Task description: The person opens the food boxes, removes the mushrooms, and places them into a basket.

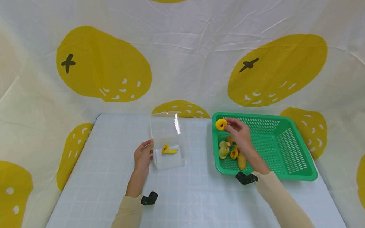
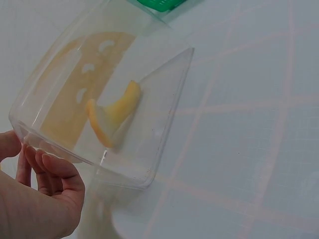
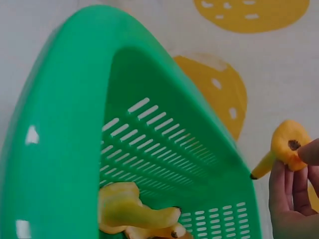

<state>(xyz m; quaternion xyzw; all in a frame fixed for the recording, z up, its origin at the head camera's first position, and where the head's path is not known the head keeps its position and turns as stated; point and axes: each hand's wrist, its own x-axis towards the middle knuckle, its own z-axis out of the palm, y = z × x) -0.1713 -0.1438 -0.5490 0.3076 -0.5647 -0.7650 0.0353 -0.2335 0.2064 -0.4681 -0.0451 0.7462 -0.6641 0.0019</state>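
My right hand (image 1: 240, 135) pinches a yellow trumpet-shaped piece (image 3: 287, 144) with a round, dark-centred end and a narrow, dark-tipped stem. It holds the piece above the near-left part of the green basket (image 1: 298, 176). At the left, my left hand (image 1: 143, 155) grips the left edge of a clear plastic box (image 2: 164, 119) between thumb and fingers. The box's transparent lid (image 1: 165, 125) stands raised at the back. Inside lies a similar yellow trumpet-shaped piece (image 2: 117, 112), on its side. Several pale and yellow pieces (image 3: 134, 209) lie in the basket's left end, partly hidden behind my right arm.
The basket has slotted walls and stands at the right of the table (image 1: 186, 206), near the back edge. The table has a pale blue checked cover. Behind it hangs a white cloth (image 1: 187, 66) printed with large yellow fruits.
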